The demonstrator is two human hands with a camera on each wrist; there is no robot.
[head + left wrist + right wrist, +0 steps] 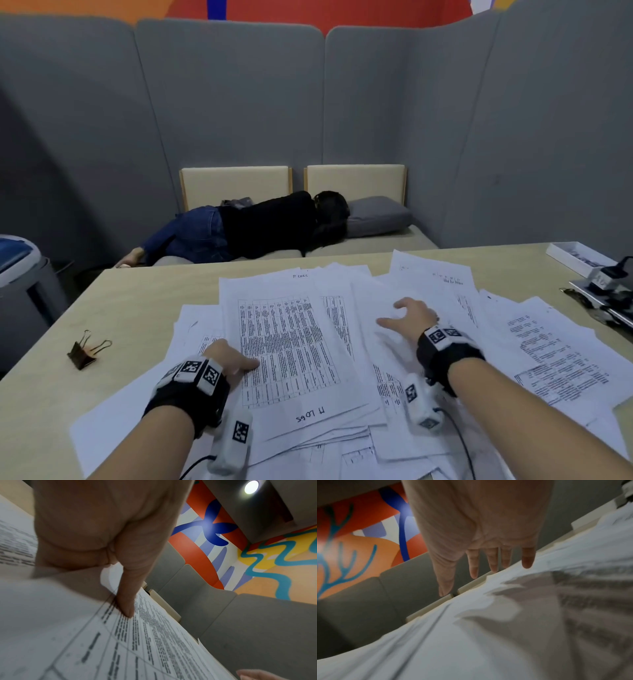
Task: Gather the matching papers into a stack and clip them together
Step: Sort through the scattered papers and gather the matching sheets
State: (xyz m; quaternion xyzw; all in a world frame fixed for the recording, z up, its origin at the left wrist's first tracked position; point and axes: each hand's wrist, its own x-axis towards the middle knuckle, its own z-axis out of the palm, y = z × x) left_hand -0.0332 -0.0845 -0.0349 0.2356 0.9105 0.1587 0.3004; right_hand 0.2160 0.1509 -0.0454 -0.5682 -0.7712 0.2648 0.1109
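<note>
Many printed white sheets [548,359] lie spread and overlapping on the tan table [137,308]. The top sheet [291,346] carries a dense table and a handwritten note at its near end. My left hand [236,359] holds its left edge. In the left wrist view the thumb [126,607] lies on this sheet [137,642], and the fingers are hidden beneath it. My right hand [404,313] is over the blank sheets right of centre, fingers spread. In the right wrist view its fingers [491,563] are straight above the blurred papers [471,642]. A black binder clip [85,349] lies alone at the left.
At the table's far right corner sit a white tray [575,257] and a dark device with a cable [609,281]. A person lies on the sofa [376,243] behind the table. A grey bin [20,274] stands at the left. Grey panels wall the booth.
</note>
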